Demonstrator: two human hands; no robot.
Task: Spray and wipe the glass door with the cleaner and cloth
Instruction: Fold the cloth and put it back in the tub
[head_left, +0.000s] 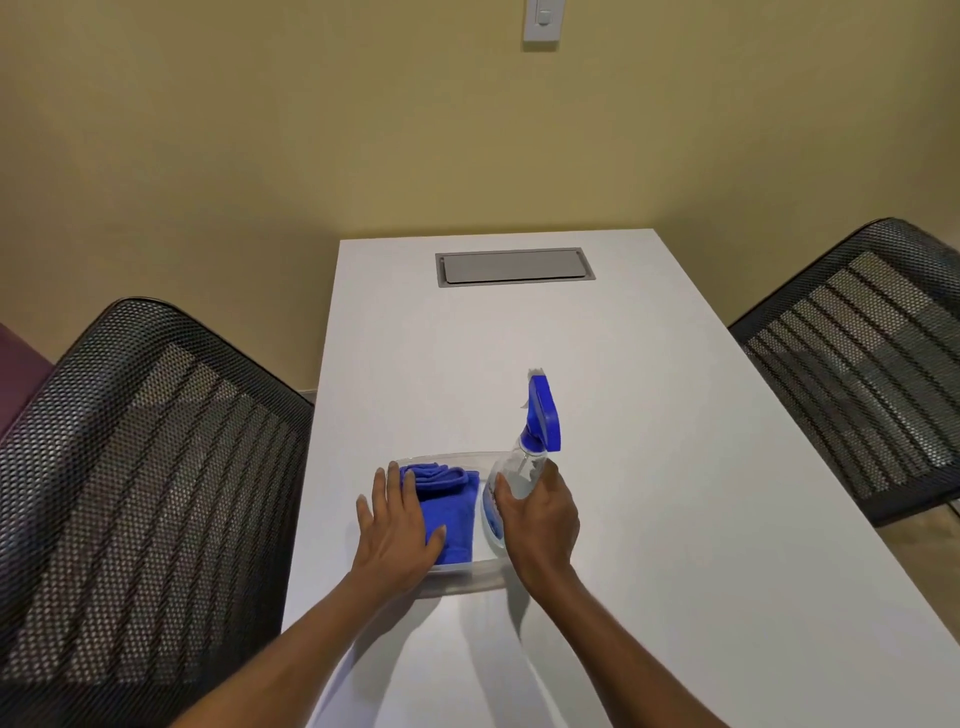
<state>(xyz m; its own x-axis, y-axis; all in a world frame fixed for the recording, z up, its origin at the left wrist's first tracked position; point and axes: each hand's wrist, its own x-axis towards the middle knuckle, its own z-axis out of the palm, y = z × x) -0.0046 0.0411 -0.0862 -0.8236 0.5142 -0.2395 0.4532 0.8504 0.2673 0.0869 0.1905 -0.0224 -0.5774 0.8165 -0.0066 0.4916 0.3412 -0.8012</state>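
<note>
My right hand (540, 525) wraps the clear blue-triggered spray bottle (522, 467) to lift it; my left hand (400, 525) lies flat, fingers spread, on the folded blue cloth (452, 512) in the clear plastic tray (457, 579), ready to gather it.

Hands (400, 530) on cloth (452, 514) and bottle (519, 467)

You have a bright blue cloth (451, 519) in a clear tray (467, 578); the clear spray bottle (511, 483) has a blue trigger head (543, 415). Your table (649, 467) is plain white; the chairs (145, 467) are black honeycomb mesh; the wall (260, 130) is yellow.
</note>
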